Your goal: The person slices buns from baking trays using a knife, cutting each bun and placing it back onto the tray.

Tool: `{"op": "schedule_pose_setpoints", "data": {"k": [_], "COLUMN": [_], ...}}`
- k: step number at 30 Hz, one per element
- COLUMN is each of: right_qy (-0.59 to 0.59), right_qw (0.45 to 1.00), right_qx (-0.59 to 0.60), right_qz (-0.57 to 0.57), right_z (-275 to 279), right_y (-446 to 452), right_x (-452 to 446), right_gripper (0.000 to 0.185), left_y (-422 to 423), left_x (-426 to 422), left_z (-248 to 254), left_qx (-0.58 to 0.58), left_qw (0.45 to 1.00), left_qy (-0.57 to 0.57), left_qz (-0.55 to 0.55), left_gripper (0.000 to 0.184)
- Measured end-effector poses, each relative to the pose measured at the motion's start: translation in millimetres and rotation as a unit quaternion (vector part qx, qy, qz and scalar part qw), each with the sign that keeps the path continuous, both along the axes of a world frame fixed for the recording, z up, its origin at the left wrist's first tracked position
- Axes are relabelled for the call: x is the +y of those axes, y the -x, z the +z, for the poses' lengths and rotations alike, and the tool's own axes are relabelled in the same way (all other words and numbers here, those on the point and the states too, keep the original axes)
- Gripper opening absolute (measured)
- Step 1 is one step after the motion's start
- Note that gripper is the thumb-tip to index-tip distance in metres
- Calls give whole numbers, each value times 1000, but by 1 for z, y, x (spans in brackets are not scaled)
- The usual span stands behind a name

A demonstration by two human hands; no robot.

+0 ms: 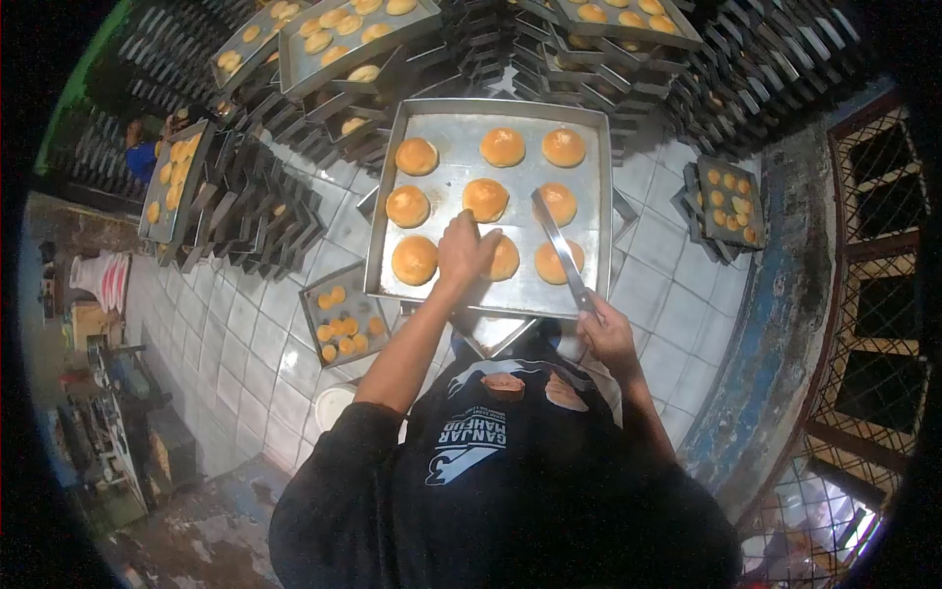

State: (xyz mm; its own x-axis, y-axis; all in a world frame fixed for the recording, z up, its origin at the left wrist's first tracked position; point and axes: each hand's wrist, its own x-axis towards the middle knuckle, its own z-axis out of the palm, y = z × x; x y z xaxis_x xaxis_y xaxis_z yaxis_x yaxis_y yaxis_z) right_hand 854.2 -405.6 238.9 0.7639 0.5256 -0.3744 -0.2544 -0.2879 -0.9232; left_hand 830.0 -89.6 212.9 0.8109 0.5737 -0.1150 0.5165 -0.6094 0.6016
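Note:
Golden round buns lie in rows on a large square metal tray (451, 128) in front of me. My left hand (463, 247) reaches over the tray's near side, its fingers at the lower edge of the middle bun (485, 196); the fingertips are partly hidden. Just right of its thumb sits another bun (502, 260). My right hand (606, 334) is closed round the handle of a long knife (560, 242) at the tray's near right corner. The blade points away from me across the right-hand buns, its tip over a bun (559, 201).
Stacked trays of buns (358, 44) rise behind, with more stacks at the left (177, 182) and right (726, 206). A smaller tray of buns (343, 314) sits low on the left, near a white bucket (334, 404). Metal lattice (868, 324) lines the right wall.

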Motion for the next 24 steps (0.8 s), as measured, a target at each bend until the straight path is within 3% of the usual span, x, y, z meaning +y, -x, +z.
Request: {"op": "schedule_pose_setpoints", "data": {"k": [3, 5, 6, 7, 9, 13, 18, 20, 24], "right_qy": [-12, 13, 9, 7, -10, 2, -15, -19, -65], "right_qw": [999, 999, 998, 998, 998, 998, 998, 998, 998], "right_qx": [44, 22, 24, 22, 29, 17, -2, -9, -6], "right_qz": [17, 44, 50, 56, 56, 61, 64, 53, 14], "right_z": [20, 33, 34, 35, 39, 33, 35, 37, 27], "right_y": [-5, -6, -8, -8, -6, 0, 4, 5, 3], "right_x": [15, 20, 22, 24, 25, 26, 24, 19, 2], "right_gripper": [50, 52, 53, 53, 53, 53, 54, 54, 55], "left_y": [4, 8, 15, 16, 19, 37, 41, 41, 41], "left_x": [-6, 1, -5, -7, -12, -32, -32, -17, 1], "left_z": [-11, -11, -9, -5, 2, -2, -2, 9, 25], "left_qx": [-101, 80, 6, 4, 76, 23, -11, -4, 104], "left_qw": [991, 993, 998, 999, 985, 978, 982, 992, 979], "left_qy": [-73, 83, 53, 51, 20, 73, 16, -29, -139], "left_qz": [38, -25, -24, -18, -153, -192, -186, -122, -104], "left_gripper": [72, 77, 74, 74, 71, 72, 66, 65, 55]}}
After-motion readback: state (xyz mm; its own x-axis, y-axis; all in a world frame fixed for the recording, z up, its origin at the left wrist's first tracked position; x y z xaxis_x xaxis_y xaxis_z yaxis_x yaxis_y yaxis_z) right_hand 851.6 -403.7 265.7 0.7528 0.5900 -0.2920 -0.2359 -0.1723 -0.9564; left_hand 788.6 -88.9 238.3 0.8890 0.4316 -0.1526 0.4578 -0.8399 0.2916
